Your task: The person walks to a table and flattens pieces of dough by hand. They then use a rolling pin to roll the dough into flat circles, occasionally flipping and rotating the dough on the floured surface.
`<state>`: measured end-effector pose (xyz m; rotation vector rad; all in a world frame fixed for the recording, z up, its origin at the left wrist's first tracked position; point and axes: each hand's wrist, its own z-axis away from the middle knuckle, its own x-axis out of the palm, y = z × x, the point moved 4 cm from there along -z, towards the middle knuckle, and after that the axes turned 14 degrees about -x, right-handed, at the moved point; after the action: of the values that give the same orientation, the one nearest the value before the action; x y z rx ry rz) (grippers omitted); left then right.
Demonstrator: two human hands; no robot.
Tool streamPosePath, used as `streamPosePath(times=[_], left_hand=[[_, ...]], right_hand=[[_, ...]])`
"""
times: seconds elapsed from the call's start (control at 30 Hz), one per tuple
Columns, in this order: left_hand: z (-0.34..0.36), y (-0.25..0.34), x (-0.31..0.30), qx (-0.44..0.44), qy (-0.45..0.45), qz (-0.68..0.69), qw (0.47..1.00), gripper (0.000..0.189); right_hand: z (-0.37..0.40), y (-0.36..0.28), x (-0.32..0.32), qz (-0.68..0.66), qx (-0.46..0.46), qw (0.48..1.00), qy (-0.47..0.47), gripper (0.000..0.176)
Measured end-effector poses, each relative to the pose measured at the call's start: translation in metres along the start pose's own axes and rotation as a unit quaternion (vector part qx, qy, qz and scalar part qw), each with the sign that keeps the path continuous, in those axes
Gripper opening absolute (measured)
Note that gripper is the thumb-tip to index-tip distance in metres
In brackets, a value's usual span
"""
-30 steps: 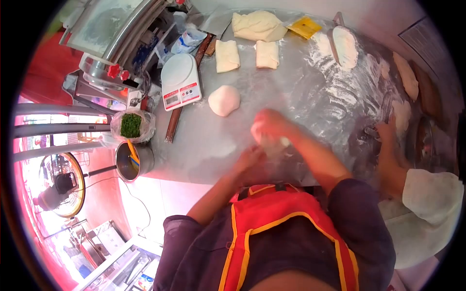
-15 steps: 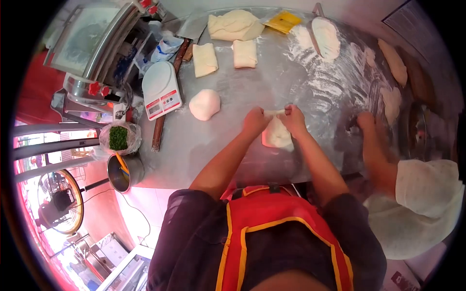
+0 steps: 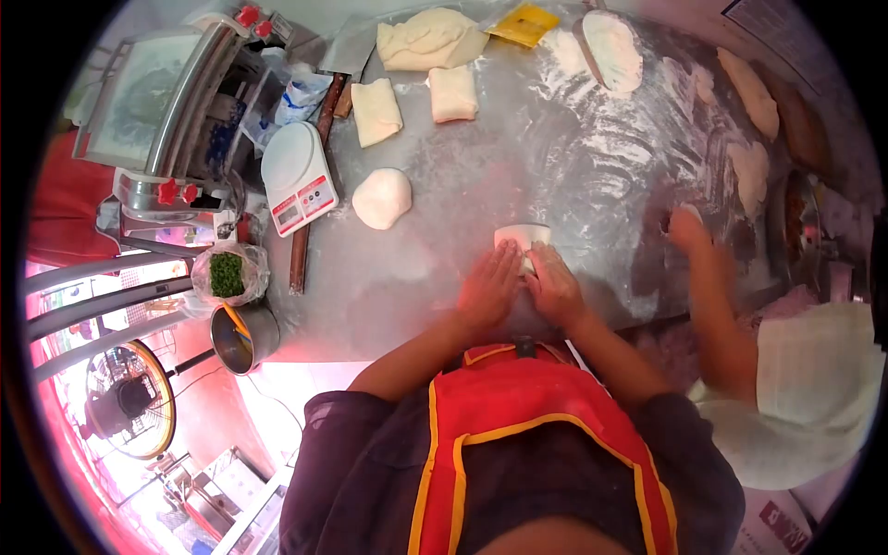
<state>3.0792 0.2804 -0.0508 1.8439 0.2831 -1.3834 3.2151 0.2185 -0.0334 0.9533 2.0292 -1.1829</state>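
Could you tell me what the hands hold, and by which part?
Nothing gripped: left hand and right hand lie flat on the dough piece, near end.

Your dough piece (image 3: 523, 237) is pale cream on the grey steel bench (image 3: 416, 277), which is streaked white with flour (image 3: 606, 139). Your apron (image 3: 518, 407) is red, edged yellow. The scale (image 3: 294, 171) is white with a red panel.

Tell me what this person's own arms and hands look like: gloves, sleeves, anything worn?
No gloves: the left hand and right hand are bare, as are both forearms. Dark purplish sleeves end near the elbows. A red apron with yellow edging covers the chest. No watch or ring shows.
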Motion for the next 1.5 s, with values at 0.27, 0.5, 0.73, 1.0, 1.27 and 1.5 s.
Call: streamPosePath(times=[0.27,0.5,0.73,1.0,1.27,1.5], left_hand=[[-0.018,-0.002,-0.001,0.015,-0.04,-0.036,0.998,0.048],[-0.087,-0.042,0.0,-0.191,-0.146,0.139,0.961,0.032],[-0.078,-0.01,-0.052,-0.065,-0.053,0.098,0.992,0.034],[-0.081,-0.033,-0.036,-0.033,0.075,0.027,0.996,0.048],[-0.102,-0.031,0.002,-0.071,-0.002,-0.065,0.995,0.059],[-0.109,-0.031,0.001,-0.095,-0.018,-0.07,0.993,0.064]], right_hand=[[-0.008,0.005,-0.006,-0.044,0.049,0.998,-0.016,0.036],[0.064,0.022,0.016,-0.443,0.558,0.68,0.17,0.029],[-0.006,0.014,0.051,-0.681,0.538,0.368,0.334,0.05],[0.002,0.056,0.017,-0.539,0.584,0.509,0.33,0.064],[-0.037,0.052,0.058,-0.522,0.632,0.501,0.279,0.071],[-0.042,0.08,0.065,-0.58,0.626,0.497,0.157,0.055]])
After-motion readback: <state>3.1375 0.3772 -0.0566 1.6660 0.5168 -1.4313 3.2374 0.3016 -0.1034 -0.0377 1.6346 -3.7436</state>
